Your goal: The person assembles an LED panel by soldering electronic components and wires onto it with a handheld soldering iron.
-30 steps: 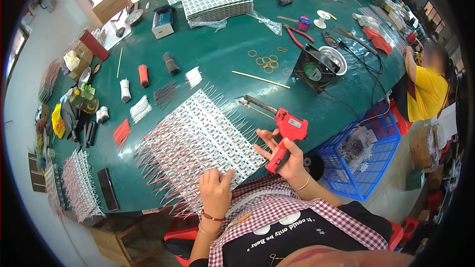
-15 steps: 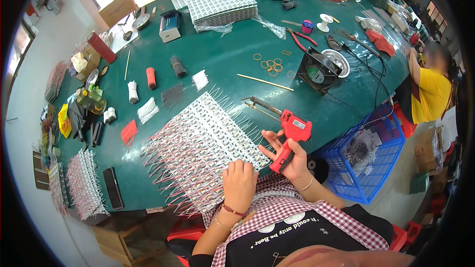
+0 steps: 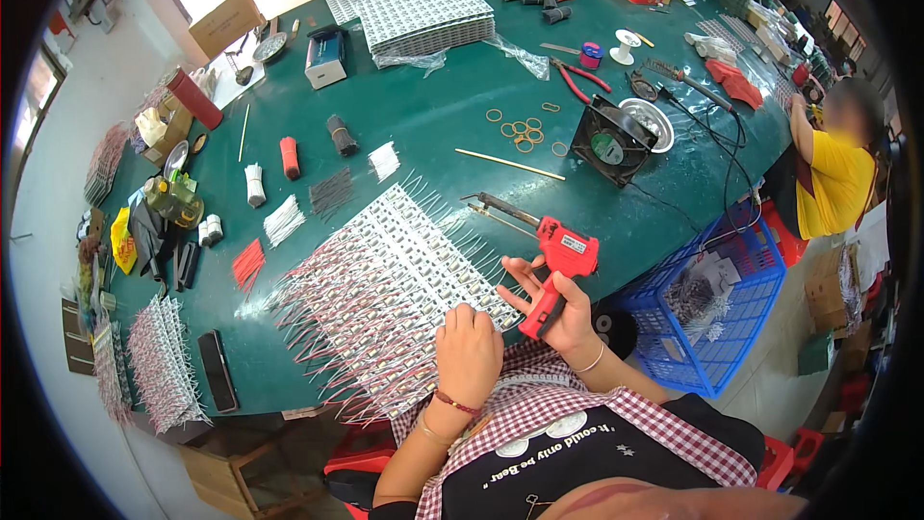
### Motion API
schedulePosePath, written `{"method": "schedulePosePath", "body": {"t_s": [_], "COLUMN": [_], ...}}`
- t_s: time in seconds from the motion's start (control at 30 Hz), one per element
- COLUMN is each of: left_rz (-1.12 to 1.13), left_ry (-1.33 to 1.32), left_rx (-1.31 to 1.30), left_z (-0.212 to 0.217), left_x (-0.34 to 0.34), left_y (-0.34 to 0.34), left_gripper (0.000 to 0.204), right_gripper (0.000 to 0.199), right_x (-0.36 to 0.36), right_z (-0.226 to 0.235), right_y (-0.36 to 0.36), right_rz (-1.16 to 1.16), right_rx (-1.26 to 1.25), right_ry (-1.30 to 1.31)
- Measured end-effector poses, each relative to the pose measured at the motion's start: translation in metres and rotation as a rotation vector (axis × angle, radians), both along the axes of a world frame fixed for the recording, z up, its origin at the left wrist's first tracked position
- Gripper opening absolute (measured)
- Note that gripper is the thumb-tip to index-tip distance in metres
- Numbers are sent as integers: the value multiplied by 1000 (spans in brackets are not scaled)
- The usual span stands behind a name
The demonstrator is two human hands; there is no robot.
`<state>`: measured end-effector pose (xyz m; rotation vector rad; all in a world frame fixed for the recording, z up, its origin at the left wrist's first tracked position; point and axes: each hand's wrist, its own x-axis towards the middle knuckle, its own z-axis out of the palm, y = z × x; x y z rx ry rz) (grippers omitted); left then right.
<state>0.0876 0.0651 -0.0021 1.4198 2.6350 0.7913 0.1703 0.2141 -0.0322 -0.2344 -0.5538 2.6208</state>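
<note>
Head view: left hand (image 3: 470,358) has shifted rightward along the wired circuit-board panel (image 3: 409,274), fingers half-curled (grasp hidden), nearer the right hand (image 3: 576,327), partly open, cradling a red soldering gun (image 3: 566,248)

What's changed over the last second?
The left hand moved rightward along the near edge of the wired white panel, closer to the right hand. Nothing was visibly picked up or let go. Unchanged: the right hand holds the red soldering gun; the panel lies where it was.
</note>
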Motion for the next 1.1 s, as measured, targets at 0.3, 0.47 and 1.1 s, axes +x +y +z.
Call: {"method": "schedulePosePath", "body": {"t_s": [0.3, 0.47, 1.1], "left_rz": [1, -24, -9], "left_ry": [11, 16, -12], "left_rx": [17, 22, -15], "left_z": [-6, 0, -1], "left_x": [-2, -1, -4], "left_y": [-1, 2, -2], "left_gripper": [10, 11, 10], "right_gripper": [30, 31, 30], "right_x": [-1, -1, 0], "right_z": [1, 4, 2], "right_y": [-1, 0, -2], "right_rz": [0, -12, -14], "right_rx": [5, 11, -15], "right_ry": [-15, -21, -9]}}
